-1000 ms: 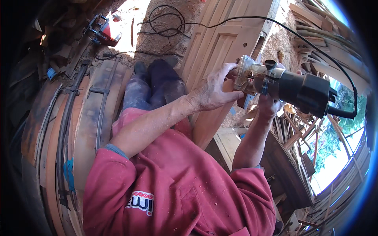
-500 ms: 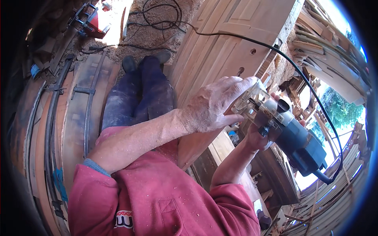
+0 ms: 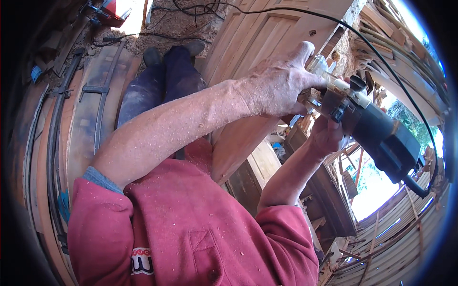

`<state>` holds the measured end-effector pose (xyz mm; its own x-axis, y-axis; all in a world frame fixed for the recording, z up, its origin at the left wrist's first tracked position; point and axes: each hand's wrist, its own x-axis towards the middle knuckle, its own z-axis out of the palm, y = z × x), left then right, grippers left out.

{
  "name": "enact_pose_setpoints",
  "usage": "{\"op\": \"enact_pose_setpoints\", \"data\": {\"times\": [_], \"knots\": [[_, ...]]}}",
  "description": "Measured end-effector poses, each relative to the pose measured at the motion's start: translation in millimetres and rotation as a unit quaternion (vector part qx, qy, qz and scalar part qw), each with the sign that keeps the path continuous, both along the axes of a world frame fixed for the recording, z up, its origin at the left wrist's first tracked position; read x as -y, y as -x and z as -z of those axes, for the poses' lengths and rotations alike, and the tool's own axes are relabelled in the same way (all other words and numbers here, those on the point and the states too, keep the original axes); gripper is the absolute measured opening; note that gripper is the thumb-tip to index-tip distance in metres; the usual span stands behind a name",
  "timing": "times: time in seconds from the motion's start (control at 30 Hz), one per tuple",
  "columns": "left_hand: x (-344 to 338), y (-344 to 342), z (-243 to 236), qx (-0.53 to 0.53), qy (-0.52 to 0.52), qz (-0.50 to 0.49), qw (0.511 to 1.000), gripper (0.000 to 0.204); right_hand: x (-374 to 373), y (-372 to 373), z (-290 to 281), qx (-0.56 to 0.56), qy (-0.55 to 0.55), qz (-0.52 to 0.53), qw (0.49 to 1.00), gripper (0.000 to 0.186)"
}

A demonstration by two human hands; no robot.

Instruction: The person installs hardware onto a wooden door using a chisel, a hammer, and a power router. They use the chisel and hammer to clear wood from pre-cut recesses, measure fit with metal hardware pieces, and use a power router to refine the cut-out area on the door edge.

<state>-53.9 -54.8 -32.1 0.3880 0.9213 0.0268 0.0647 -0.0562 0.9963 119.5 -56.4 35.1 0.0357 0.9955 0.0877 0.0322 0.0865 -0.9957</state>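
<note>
We record a crimson sweatshirt (image 3: pixel 176 205), pale-flecked, with dark-lettered chest print (image 3: pixel 141 263); blue-grey inner cuff (image 3: pixel 101 178); dusty navy trousers (image 3: pixel 180 71); dark shoes (image 3: pixel 152 56).

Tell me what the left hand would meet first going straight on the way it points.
The left hand would meet the corded power tool first, at its clear base. The hand already seems to touch it, though depth is unclear.

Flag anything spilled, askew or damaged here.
The black cord of the power tool lies in untidy loops on the ground, and pale flecks speckle the left forearm and red sweatshirt, like sawdust. No clear damage shows.
</note>
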Motion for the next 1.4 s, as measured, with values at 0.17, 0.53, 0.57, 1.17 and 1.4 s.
{"op": "enact_pose_setpoints", "data": {"times": [0.17,0.53,0.57,1.17,1.4], "knots": [[-13.8,2.4,-20.4,-0.050,0.037,0.045,0.997,0.073,-6.3,-0.4,0.3,0.060,-0.007,0.000,0.998,0.098],[13.4,-24.4,-0.5,0.025,-0.017,-0.123,0.992,0.063,-10.3,-19.6,4.4,0.065,-0.012,-0.017,0.998,0.083],[13.9,-20.6,-0.1,0.035,-0.024,-0.116,0.992,0.063,-8.3,-21.0,5.3,0.065,-0.001,-0.016,0.998,0.083],[15.8,-20.4,5.1,0.009,-0.002,-0.075,0.997,0.072,0.9,-5.9,8.4,0.017,-0.068,-0.018,0.997,0.097],[17.4,-8.5,0.6,0.016,0.041,-0.008,0.999,0.078,2.9,-15.0,10.9,0.095,-0.106,-0.046,0.989,0.099]]}}
